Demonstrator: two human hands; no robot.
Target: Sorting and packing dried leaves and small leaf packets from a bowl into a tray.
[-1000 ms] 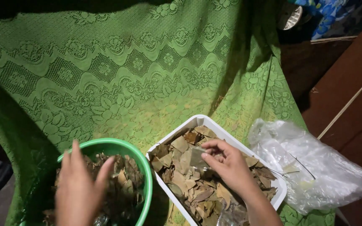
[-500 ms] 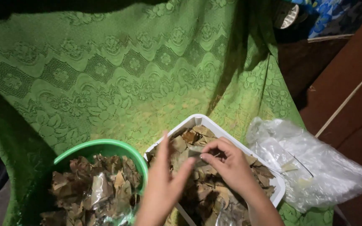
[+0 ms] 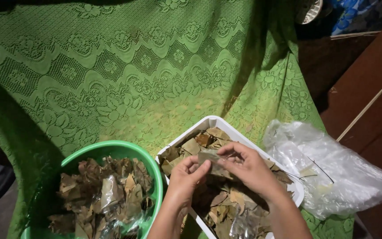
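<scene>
Both hands, left hand (image 3: 186, 177) and right hand (image 3: 248, 168), pinched together on one dry leaf (image 3: 211, 158), over white tray (image 3: 213, 121) of leaves. Green bowl (image 3: 111, 148) of leaves at near left; clear plastic bag (image 3: 332, 168) right, on green lace cloth (image 3: 133, 75).

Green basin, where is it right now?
Head view, lower left: the green basin of dry leaves sits on the green lace cloth, just left of the white tray, beside the left hand.
</scene>
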